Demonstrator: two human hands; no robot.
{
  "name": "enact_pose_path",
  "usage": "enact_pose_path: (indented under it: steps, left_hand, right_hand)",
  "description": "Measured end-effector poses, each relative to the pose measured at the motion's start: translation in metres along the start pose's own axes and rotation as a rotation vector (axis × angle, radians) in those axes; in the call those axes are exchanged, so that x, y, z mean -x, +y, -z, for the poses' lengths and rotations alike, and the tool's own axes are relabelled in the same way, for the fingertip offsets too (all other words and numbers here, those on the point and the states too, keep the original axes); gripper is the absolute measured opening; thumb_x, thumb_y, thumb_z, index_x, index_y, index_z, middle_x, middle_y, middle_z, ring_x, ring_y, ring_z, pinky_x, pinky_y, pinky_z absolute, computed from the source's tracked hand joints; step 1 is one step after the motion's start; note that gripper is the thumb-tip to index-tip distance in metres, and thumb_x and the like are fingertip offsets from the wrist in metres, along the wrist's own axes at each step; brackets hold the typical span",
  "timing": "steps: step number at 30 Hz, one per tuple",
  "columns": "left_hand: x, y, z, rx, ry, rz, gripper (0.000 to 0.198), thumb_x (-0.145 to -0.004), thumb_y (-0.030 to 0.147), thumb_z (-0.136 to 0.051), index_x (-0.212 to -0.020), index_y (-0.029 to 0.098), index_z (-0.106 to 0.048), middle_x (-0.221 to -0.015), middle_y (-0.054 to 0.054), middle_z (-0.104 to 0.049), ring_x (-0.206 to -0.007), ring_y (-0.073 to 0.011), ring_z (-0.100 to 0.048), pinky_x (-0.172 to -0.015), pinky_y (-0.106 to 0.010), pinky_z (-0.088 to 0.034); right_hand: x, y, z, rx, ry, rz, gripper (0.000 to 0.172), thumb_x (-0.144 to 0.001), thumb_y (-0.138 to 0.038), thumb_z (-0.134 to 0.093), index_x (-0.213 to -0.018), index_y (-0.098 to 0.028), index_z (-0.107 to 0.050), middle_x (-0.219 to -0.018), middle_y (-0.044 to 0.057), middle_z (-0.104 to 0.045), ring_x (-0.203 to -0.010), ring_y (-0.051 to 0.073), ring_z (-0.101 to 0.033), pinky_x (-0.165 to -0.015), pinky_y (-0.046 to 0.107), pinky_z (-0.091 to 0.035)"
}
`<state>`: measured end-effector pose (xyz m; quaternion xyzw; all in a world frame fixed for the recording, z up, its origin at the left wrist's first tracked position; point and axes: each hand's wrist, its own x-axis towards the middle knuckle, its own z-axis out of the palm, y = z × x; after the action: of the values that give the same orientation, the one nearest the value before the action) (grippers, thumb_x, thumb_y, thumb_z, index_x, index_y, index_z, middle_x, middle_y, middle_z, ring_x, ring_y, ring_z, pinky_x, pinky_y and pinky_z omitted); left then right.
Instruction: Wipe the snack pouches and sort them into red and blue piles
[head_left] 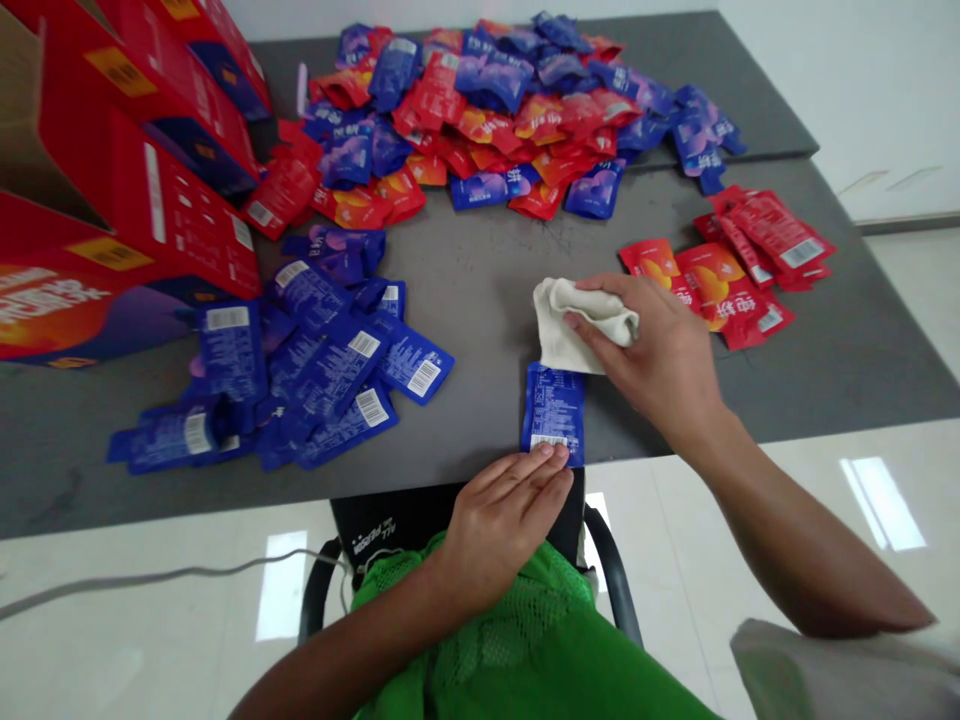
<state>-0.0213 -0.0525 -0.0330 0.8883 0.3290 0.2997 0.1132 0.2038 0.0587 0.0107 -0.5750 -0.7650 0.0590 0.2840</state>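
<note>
- Our left hand (504, 512) lies palm down, fingers straight and held together, tips pointing away from us and slightly right.
- Our left forearm, bare, comes in from the lower left, wrist nearly straight.
- Our right hand (664, 355) sits farther out, back upward, fingers curled down in a grip, thumb on the far side.
- Our right forearm, bare, reaches in from the lower right.

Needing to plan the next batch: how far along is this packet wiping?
Apparently done: the blue packets piled at left and a smaller group of red packets at right. In hand: the left hand pins one blue packet at the table edge while the right hand holds a white cloth on its far end. Left: the mixed heap of packets at the back.
</note>
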Motion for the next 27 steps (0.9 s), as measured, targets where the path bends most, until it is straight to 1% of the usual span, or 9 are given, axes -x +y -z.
enact_pose_path:
  steps: [1, 3, 5, 7, 10, 17, 21, 24, 27]
  left_hand:
    - [0.0, 0.001, 0.0, 0.005, 0.005, 0.003, 0.029, -0.111, 0.012, -0.049, -0.125, 0.012, -0.074, -0.136, -0.008, -0.076, -0.131, -0.0183, -0.07, -0.111, -0.033, -0.059]
    - [0.0, 0.002, 0.0, 0.016, 0.014, 0.016, 0.028, -0.11, 0.012, -0.049, -0.124, 0.011, -0.074, -0.131, -0.009, -0.078, -0.127, -0.0181, -0.072, -0.11, -0.033, -0.06]
    - [-0.001, 0.003, 0.0, 0.021, 0.009, 0.03, 0.028, -0.11, 0.012, -0.049, -0.122, 0.012, -0.075, -0.125, -0.008, -0.08, -0.12, -0.0178, -0.075, -0.109, -0.033, -0.06]
    - [-0.002, 0.003, 0.001, 0.019, 0.002, 0.03, 0.028, -0.11, 0.012, -0.049, -0.12, 0.012, -0.075, -0.125, -0.008, -0.08, -0.121, -0.0178, -0.075, -0.109, -0.034, -0.061]
    - [-0.004, 0.003, 0.002, 0.006, 0.007, 0.019, 0.028, -0.111, 0.012, -0.048, -0.118, 0.012, -0.075, -0.132, -0.008, -0.078, -0.128, -0.0181, -0.072, -0.11, -0.033, -0.06]
    - [-0.004, 0.004, 0.002, -0.011, 0.005, 0.021, 0.03, -0.112, 0.013, -0.046, -0.114, 0.013, -0.075, -0.132, -0.007, -0.078, -0.127, -0.0181, -0.072, -0.111, -0.031, -0.059]
    - [-0.003, 0.005, 0.001, -0.008, -0.005, 0.029, 0.027, -0.112, 0.013, -0.048, -0.116, 0.012, -0.075, -0.133, -0.008, -0.077, -0.128, -0.0186, -0.072, -0.112, -0.033, -0.059]
    - [-0.002, 0.005, 0.0, 0.002, 0.002, 0.04, 0.028, -0.112, 0.015, -0.047, -0.117, 0.012, -0.074, -0.134, -0.008, -0.077, -0.129, -0.0186, -0.071, -0.112, -0.034, -0.058]
    - [-0.001, 0.005, -0.002, 0.026, 0.0, 0.047, 0.028, -0.113, 0.016, -0.046, -0.116, 0.012, -0.074, -0.135, -0.008, -0.076, -0.13, -0.0182, -0.071, -0.113, -0.034, -0.058]
  right_hand:
    - [0.01, -0.006, 0.007, -0.012, -0.014, -0.001, 0.036, -0.104, -0.042, -0.061, -0.137, -0.029, -0.063, -0.127, 0.009, -0.074, -0.113, 0.033, -0.07, -0.099, 0.049, -0.056]
    - [0.032, -0.018, 0.015, -0.038, -0.122, 0.038, 0.037, -0.101, -0.035, -0.065, -0.138, -0.03, -0.062, -0.128, 0.008, -0.074, -0.115, 0.032, -0.07, -0.099, 0.048, -0.057]
    - [0.048, -0.023, 0.015, -0.057, -0.235, 0.071, 0.04, -0.099, -0.027, -0.067, -0.139, -0.031, -0.06, -0.129, 0.008, -0.074, -0.116, 0.032, -0.07, -0.099, 0.048, -0.057]
    - [0.052, -0.021, 0.007, -0.048, -0.272, 0.069, 0.043, -0.098, -0.025, -0.066, -0.14, -0.03, -0.059, -0.13, 0.009, -0.073, -0.116, 0.032, -0.069, -0.099, 0.048, -0.057]
    - [0.034, -0.009, -0.007, 0.011, -0.235, 0.07, 0.039, -0.1, -0.029, -0.064, -0.139, -0.027, -0.06, -0.128, 0.01, -0.073, -0.114, 0.033, -0.068, -0.099, 0.049, -0.056]
    - [-0.018, 0.006, -0.03, 0.15, -0.177, 0.105, 0.034, -0.103, -0.036, -0.061, -0.134, -0.021, -0.066, -0.117, 0.014, -0.074, -0.107, 0.035, -0.068, -0.092, 0.048, -0.056]
    - [-0.04, 0.018, -0.038, 0.162, -0.152, 0.084, 0.035, -0.104, -0.04, -0.06, -0.132, -0.02, -0.067, -0.118, 0.014, -0.074, -0.109, 0.035, -0.068, -0.095, 0.049, -0.055]
    - [-0.05, 0.023, -0.026, 0.119, -0.032, 0.043, 0.036, -0.106, -0.043, -0.059, -0.134, -0.023, -0.065, -0.124, 0.013, -0.074, -0.114, 0.033, -0.068, -0.099, 0.049, -0.055]
    - [-0.039, 0.013, 0.004, 0.04, 0.165, -0.025, 0.036, -0.107, -0.047, -0.057, -0.138, -0.028, -0.061, -0.131, 0.01, -0.073, -0.118, 0.03, -0.068, -0.102, 0.049, -0.056]
